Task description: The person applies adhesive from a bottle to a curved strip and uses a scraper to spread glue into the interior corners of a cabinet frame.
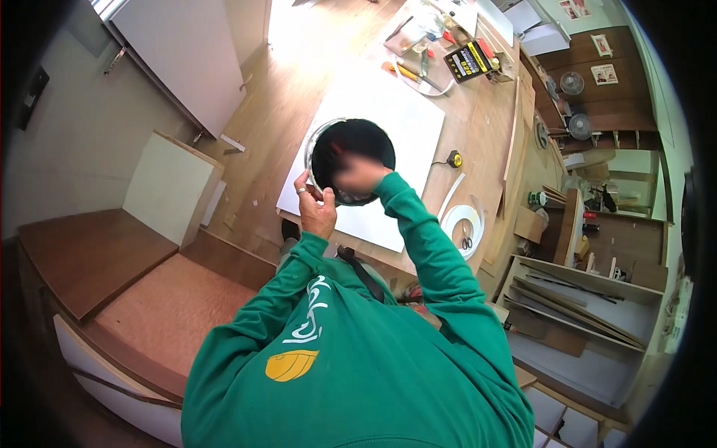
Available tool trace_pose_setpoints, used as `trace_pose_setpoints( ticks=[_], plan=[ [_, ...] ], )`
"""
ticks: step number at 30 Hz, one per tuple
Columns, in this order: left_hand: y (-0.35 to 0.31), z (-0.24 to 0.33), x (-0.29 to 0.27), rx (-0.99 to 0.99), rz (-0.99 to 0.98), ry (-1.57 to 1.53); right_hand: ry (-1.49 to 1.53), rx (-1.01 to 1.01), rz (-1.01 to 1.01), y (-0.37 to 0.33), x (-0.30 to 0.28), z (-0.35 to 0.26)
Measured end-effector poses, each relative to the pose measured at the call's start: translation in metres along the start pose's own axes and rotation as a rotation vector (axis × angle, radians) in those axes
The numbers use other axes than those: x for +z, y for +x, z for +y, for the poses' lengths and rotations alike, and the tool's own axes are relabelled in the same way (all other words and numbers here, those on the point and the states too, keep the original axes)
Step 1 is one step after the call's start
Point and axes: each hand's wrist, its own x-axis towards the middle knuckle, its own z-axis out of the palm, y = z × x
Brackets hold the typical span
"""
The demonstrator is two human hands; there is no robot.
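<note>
A round bucket (377,138), dark inside with a pale rim, is tilted so that its mouth faces me above a white board (414,123). My left hand (317,214) grips its near left side, thumb at the rim. Inside the mouth is my right hand (362,175), whose fingers are smeared by motion and partly lost in the dark. A small reddish streak shows by those fingers, too blurred to name. Whether the right hand holds it I cannot tell.
Right of the board lie a tape measure (454,158), a roll of white strip (455,218) and scissors (467,243). A black-and-yellow tin (468,61) and a yellow-handled tool (401,71) sit at the workbench's far end. Brown cabinet panels (97,246) stand at left.
</note>
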Motion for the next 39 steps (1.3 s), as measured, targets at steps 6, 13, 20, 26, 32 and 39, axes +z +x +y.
trace_pose_setpoints(
  ticks=[6, 13, 20, 26, 32, 39],
  plan=[
    [0.001, 0.001, -0.015, 0.03, -0.024, 0.032, -0.122, 0.025, -0.223, -0.064, -0.04, -0.063],
    [0.003, 0.029, -0.02, 0.106, -0.065, 0.021, -0.32, -0.054, -0.093, -0.05, -0.057, -0.068],
    [-0.004, 0.043, -0.013, 0.122, -0.121, -0.008, -0.572, -0.032, 0.278, 0.043, -0.013, 0.006],
    [-0.012, 0.032, -0.007, 0.123, -0.122, -0.021, -0.498, -0.03, 0.145, 0.031, -0.013, 0.006],
    [-0.01, 0.03, -0.007, 0.06, -0.105, 0.037, -0.681, -0.063, 0.474, 0.004, 0.001, -0.002],
    [-0.016, 0.018, -0.009, 0.048, -0.13, 0.018, -0.355, -0.193, 0.177, -0.034, -0.006, 0.014]
  ],
)
